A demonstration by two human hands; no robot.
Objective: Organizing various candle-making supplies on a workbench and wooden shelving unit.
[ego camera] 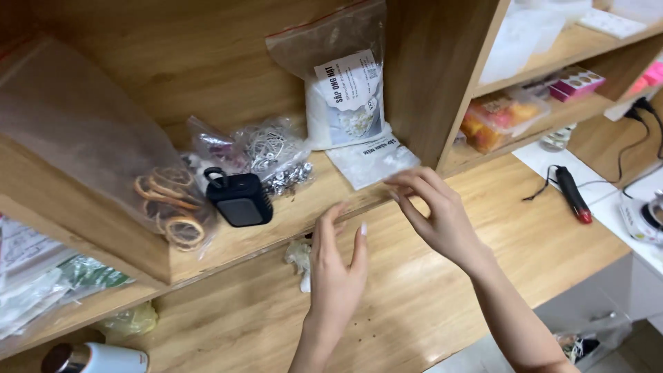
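While both hands hover before the wooden shelf point(290, 221), nothing is yet grasped, and the work in hand reads as barely begun.

Head view. The landmark is the small black speaker point(239, 198), which stands on the shelf board. The right hand point(435, 211) is up and to the right of the speaker, fingers spread wide and slightly curled, fingertips just at the near edge of a flat clear packet point(369, 160) with a white label; whether they touch it cannot be told. The left hand point(337, 266) is below and to the right of the speaker, in front of the shelf edge, palm turned inward, fingers straight and loosely parted, holding nothing.

Condition of the packet: it lies flat on the board, well to the right of the speaker, its near corner overhanging the shelf edge. It looks thin, limp and translucent, with pale contents. Behind it, a taller clear bag of white granules point(342, 83) leans upright against the shelf divider.

Other items noted: a bag of metal rings and small silvery pieces point(276, 155) just right of and behind the speaker; a bag of dried citrus slices point(169, 207) just to its left.

Judgement: the packet remains in place on the shelf; lifting or moving it is not yet done.
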